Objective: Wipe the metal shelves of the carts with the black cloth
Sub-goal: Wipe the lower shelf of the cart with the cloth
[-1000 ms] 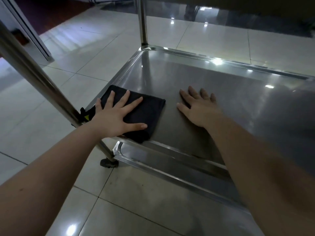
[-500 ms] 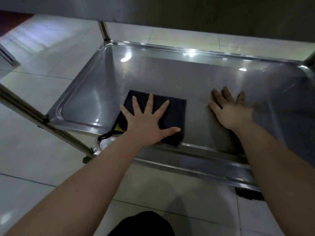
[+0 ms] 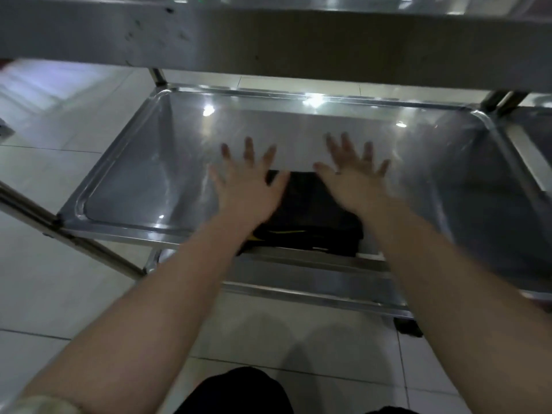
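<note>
Both hands are flat and wide open, fingers fanned and straight, holding nothing. The left hand (image 3: 248, 186) and the right hand (image 3: 354, 179) sit side by side over the middle shelf (image 3: 143, 180). They are smeared with motion, so I cannot tell whether the palms press down or hover.

The black cloth (image 3: 310, 216) lies folded between and just nearer than the two hands, against the shelf's near rim at about its middle. The left thumb overlaps its far left corner and the right wrist covers its right edge. Neither hand seems clearly closer. It looks a little wider left to right than it is deep, its long side along the rim. To wipe on, I'd say either palm has to draw back toward the near edge to land on it.

Nothing else lies on the shelf. The upper shelf (image 3: 268, 40) overhangs the far half, which limits headroom. A lower shelf (image 3: 298, 282) shows beneath, a slanted cart post (image 3: 89, 249) stands left, and a caster (image 3: 407, 327) rests on the tiled floor (image 3: 59, 294).
</note>
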